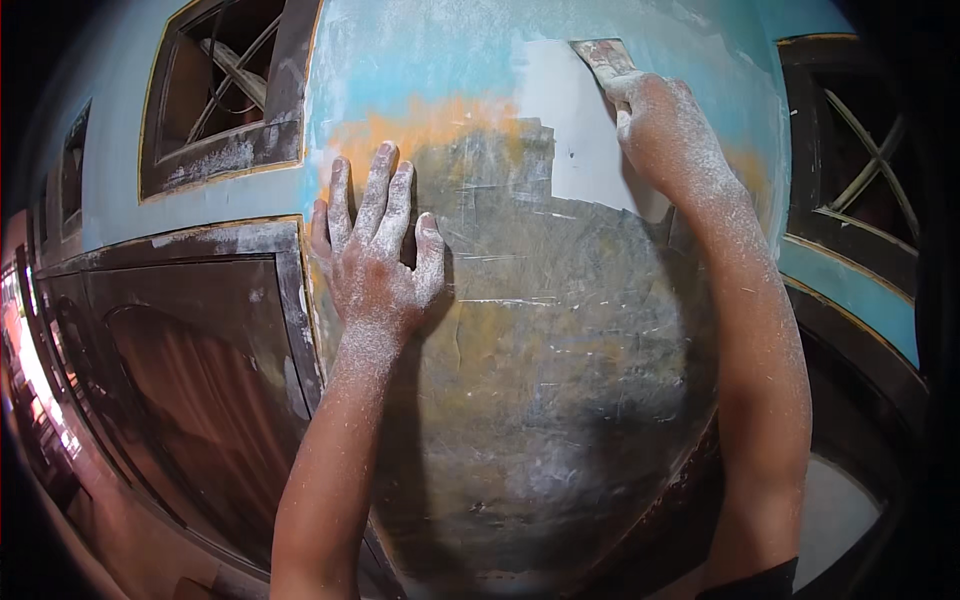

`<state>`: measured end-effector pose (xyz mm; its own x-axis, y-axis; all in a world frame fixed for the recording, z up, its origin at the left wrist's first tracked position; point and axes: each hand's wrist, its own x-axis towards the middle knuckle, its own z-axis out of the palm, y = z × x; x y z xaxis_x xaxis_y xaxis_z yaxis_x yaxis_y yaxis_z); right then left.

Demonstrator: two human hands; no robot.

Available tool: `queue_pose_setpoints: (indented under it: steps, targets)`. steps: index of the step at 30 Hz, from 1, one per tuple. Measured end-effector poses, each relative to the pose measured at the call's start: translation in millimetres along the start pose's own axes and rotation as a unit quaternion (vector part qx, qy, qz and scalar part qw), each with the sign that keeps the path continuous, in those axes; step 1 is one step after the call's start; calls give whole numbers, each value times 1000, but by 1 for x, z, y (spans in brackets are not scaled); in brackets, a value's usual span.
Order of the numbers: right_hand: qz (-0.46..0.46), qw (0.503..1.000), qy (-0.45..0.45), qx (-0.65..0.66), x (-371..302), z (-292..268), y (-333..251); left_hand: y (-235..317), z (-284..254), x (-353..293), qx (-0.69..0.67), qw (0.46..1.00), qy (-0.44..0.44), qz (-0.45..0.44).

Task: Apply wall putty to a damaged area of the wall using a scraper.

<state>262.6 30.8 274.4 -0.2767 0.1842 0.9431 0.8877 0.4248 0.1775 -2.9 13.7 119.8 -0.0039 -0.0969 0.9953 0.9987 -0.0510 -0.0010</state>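
My left hand [375, 245], dusted with white powder, lies flat on the wall with its fingers spread, near the wall's left edge. Higher up on the right, my right hand [660, 130] grips a putty knife [605, 58], its blade against the wall at the top of a white putty patch [570, 120]. The handle is hidden inside my fingers. Around the patch the wall [560, 320] is bare, scratched grey-brown below, with an orange band and blue paint above. White dust covers my right wrist and forearm too.
At the left is a dark wooden door [190, 360], with a barred window opening [225, 85] above it. Another dark-framed opening [865, 150] with crossed bars is at the right. Dark wood trim borders the wall section.
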Motion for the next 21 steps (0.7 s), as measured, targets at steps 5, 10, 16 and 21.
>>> queue_pose_setpoints:
  steps: [5,10,16,21]
  targets:
    - [0,1000,13,-28,0,11,8,3,-2,0,20,1000,-7,-10]
    - [22,999,26,-25,8,-14,-18,1,-1,1,7,1000,-4,0]
    - [-28,999,-4,-25,-23,-9,13,0,0,-2,15,1000,6,-3]
    - [-11,997,0,-73,-35,11,42,3,2,-1,9,1000,9,-4]
